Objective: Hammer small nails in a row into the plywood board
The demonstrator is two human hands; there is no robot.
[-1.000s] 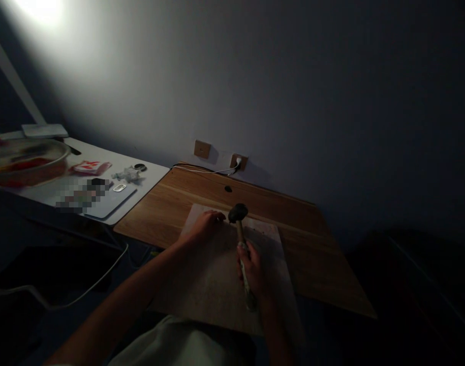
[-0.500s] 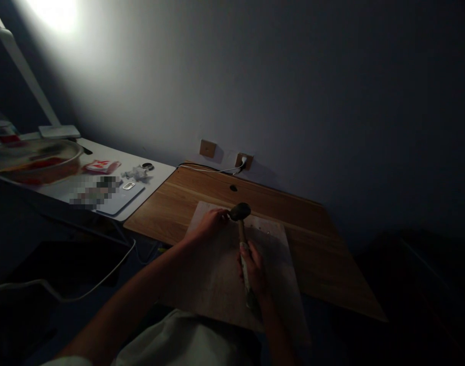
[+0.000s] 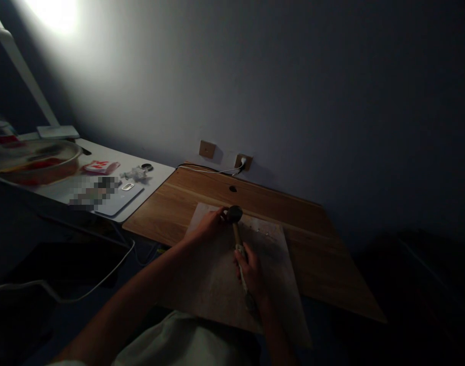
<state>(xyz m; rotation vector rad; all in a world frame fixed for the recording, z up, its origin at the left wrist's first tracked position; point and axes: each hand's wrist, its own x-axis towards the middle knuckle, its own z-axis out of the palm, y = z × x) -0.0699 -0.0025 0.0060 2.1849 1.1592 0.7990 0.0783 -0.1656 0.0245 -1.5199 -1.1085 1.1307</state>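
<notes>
The hammer (image 3: 235,214), gripped by its handle in the closed right hand (image 3: 251,272), has dropped since a moment ago, so its head now sits just beside the left hand (image 3: 208,224), whose curled fingertips rest on the pale board (image 3: 213,290), and it is too dark to tell whether they pinch anything.

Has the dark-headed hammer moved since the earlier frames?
Yes. The dark-headed wooden hammer swung left: its head now lines up with the small dark desk hole, nearer the left hand.

I see a brown wooden desk (image 3: 323,274) against the far wall, with a pale rectangular board (image 3: 213,284) lying on it and overhanging its near edge. On its left, a white table (image 3: 156,175) carries a shallow round bowl (image 3: 34,157) and a red-and-white packet (image 3: 101,166).
</notes>
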